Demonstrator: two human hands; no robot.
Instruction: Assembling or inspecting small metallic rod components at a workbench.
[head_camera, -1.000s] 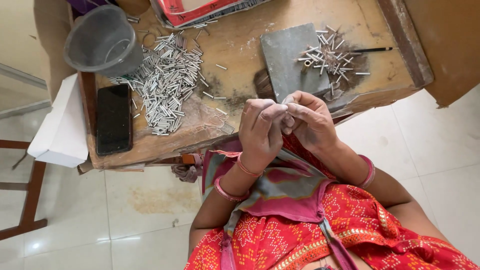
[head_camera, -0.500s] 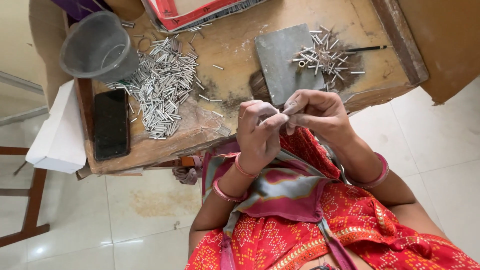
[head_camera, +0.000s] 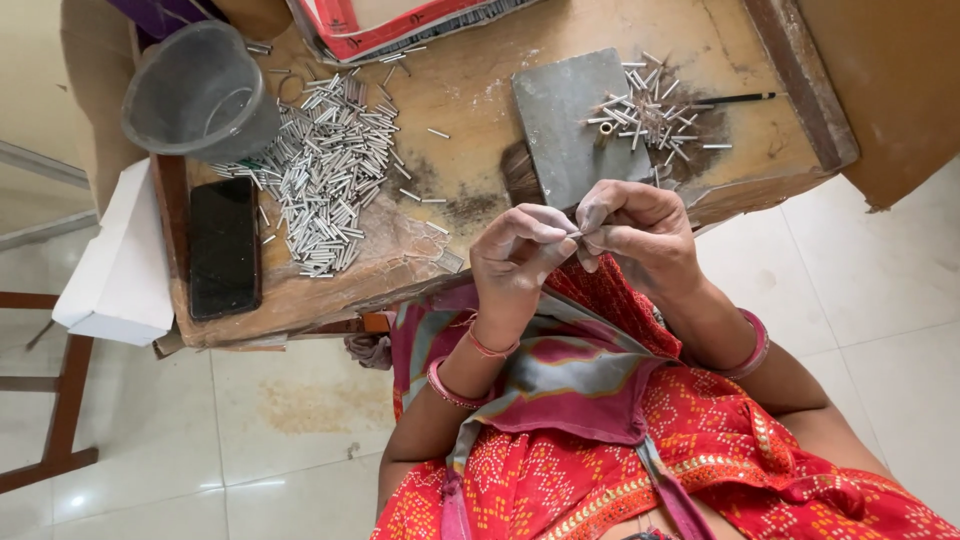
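Both hands meet above bench (head_camera: 480, 90) edge, left hand (head_camera: 515, 265) and right hand (head_camera: 640, 235) fingertips pinching small metal tube (head_camera: 577, 234) together, held close for fine work; tube pile (head_camera: 330, 170) within reach.

The person wore a red garment printed with small white and yellow dotted patterns, crossed by a draped cloth in magenta, grey and teal. Red and pink bangles circled the wrist below the left hand (head_camera: 515, 265), and a broad pink bangle sat below the right hand (head_camera: 640, 235).
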